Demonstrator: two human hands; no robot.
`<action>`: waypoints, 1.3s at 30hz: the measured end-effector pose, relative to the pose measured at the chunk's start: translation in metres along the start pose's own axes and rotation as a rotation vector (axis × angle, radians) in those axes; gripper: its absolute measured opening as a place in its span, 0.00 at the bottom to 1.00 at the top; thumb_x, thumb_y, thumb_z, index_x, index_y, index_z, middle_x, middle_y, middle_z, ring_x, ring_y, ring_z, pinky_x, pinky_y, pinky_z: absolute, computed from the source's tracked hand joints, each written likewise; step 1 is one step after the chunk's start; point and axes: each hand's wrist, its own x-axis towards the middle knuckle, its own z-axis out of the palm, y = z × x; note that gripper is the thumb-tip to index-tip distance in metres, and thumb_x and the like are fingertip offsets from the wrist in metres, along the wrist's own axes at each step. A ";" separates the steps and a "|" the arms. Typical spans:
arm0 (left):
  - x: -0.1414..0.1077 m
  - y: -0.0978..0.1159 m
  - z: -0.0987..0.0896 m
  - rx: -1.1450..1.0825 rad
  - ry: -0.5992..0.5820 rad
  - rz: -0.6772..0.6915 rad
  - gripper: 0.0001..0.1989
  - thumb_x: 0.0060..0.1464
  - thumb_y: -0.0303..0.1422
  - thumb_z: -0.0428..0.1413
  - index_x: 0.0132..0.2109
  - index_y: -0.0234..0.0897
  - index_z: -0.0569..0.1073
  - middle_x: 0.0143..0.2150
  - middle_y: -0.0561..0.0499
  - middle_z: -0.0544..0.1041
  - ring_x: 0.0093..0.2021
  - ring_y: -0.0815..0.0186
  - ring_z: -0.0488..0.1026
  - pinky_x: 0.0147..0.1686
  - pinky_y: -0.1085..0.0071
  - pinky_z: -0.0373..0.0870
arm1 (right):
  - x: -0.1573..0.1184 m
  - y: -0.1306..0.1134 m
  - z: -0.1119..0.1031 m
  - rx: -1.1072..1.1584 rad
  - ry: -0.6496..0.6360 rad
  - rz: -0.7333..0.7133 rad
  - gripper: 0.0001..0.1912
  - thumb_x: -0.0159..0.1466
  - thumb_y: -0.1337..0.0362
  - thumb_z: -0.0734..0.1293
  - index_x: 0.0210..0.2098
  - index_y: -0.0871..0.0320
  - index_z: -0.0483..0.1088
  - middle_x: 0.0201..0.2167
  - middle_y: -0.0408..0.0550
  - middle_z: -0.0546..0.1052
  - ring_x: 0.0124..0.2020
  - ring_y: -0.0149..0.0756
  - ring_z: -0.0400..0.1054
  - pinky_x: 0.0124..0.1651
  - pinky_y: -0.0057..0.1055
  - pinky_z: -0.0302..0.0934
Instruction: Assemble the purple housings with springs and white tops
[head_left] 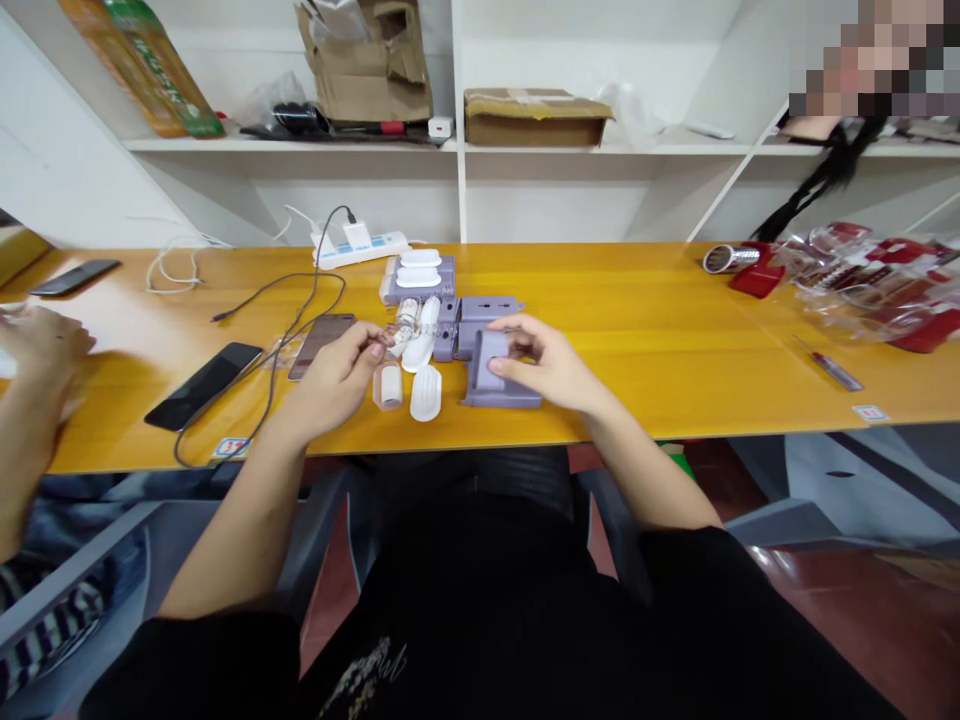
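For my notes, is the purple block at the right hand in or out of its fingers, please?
In: the thumb of the right hand lies on the purple block, with another finger at its upper edge.

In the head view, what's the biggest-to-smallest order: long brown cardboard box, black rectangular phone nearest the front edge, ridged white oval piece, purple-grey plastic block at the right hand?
1. Cardboard box
2. Black phone
3. Oval piece and plastic block: unsure; the right hand hides part of the block.
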 end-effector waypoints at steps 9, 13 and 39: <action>-0.014 -0.020 0.034 0.032 -0.113 0.317 0.19 0.68 0.44 0.76 0.60 0.46 0.86 0.50 0.46 0.88 0.48 0.53 0.82 0.55 0.54 0.78 | 0.047 -0.015 0.054 -0.596 -0.247 0.199 0.17 0.72 0.54 0.82 0.55 0.54 0.82 0.44 0.49 0.90 0.50 0.49 0.83 0.58 0.43 0.67; -0.013 -0.029 0.040 0.064 -0.091 0.326 0.16 0.69 0.41 0.76 0.60 0.47 0.87 0.48 0.48 0.86 0.49 0.52 0.82 0.55 0.54 0.76 | 0.047 -0.008 0.056 -0.799 -0.271 0.179 0.16 0.77 0.53 0.78 0.58 0.54 0.86 0.52 0.56 0.91 0.62 0.59 0.80 0.74 0.57 0.61; -0.009 -0.023 0.032 0.143 -0.141 0.158 0.27 0.86 0.50 0.50 0.73 0.43 0.85 0.63 0.38 0.88 0.66 0.42 0.82 0.71 0.40 0.76 | 0.064 -0.006 0.043 -0.914 -0.322 0.060 0.11 0.81 0.59 0.74 0.56 0.55 0.89 0.61 0.60 0.87 0.68 0.60 0.77 0.76 0.57 0.66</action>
